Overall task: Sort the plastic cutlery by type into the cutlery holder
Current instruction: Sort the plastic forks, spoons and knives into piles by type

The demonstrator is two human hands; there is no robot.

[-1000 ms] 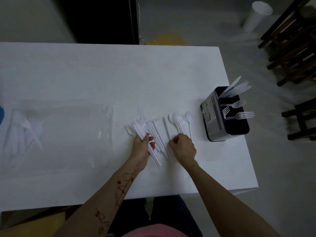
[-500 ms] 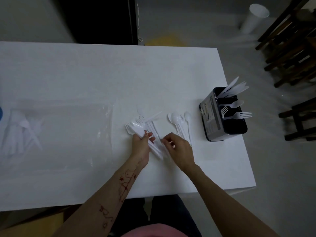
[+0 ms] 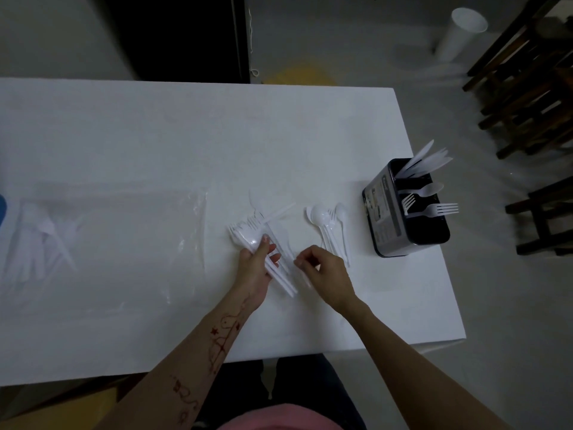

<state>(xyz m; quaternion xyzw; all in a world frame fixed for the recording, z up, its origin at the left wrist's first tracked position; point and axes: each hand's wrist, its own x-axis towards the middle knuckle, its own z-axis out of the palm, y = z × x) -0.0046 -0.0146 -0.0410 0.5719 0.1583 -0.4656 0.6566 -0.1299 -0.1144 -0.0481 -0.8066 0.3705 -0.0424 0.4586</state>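
My left hand grips a bunch of white plastic forks and spoons by their handles, heads pointing up-left, just above the white table. My right hand sits beside it with fingertips curled at the handles of loose cutlery; whether it pinches one is unclear. A few white spoons lie to the right of the hands. The black cutlery holder stands at the table's right edge with knives, a spoon and two forks sticking out.
A clear plastic bag lies flat left of the hands, with more white cutlery at the far left. The table's right edge runs just past the holder. Dark wooden chairs and a white cup stand beyond it.
My right hand has left the spoons and moved left toward the bunch in my left hand. The left hand has kept its grip and hardly moved.
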